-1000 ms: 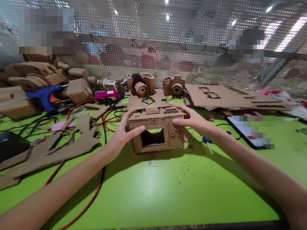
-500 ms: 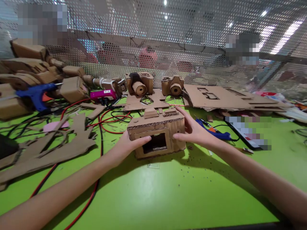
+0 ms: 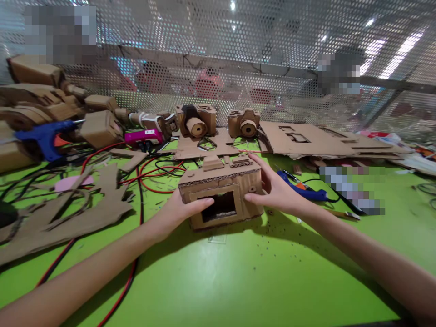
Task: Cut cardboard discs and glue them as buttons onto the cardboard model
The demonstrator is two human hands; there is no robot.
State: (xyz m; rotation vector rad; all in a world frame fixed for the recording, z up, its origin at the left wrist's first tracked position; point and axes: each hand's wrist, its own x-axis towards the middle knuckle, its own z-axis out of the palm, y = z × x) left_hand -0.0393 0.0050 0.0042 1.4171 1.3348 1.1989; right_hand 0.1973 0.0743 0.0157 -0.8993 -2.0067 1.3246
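Observation:
A box-shaped cardboard camera body [image 3: 218, 176] is held between my two hands over the green table, its side with a rectangular opening facing me. My left hand [image 3: 175, 211] grips its left side, the thumb lying across the frame at the opening's left edge. On the right side, my right hand [image 3: 277, 188] has its thumb on the near face beside a small round piece and a finger at the top corner. The other fingers of both hands are mostly hidden behind the body. Raised cardboard pieces sit on its top.
Two cardboard cameras [image 3: 197, 125] [image 3: 244, 123] stand behind, beside a cut cardboard sheet [image 3: 306, 147]. Blue glue guns [image 3: 47, 136] [image 3: 303, 188] lie left and right. Cardboard scraps [image 3: 85, 222] and red-black cables [image 3: 141, 209] cover the left. A perforated metal screen [image 3: 238, 68] rises behind.
The view has shifted slightly, so surroundings appear a little farther left. My hands keep the same hold on the cardboard camera body, which has barely moved.

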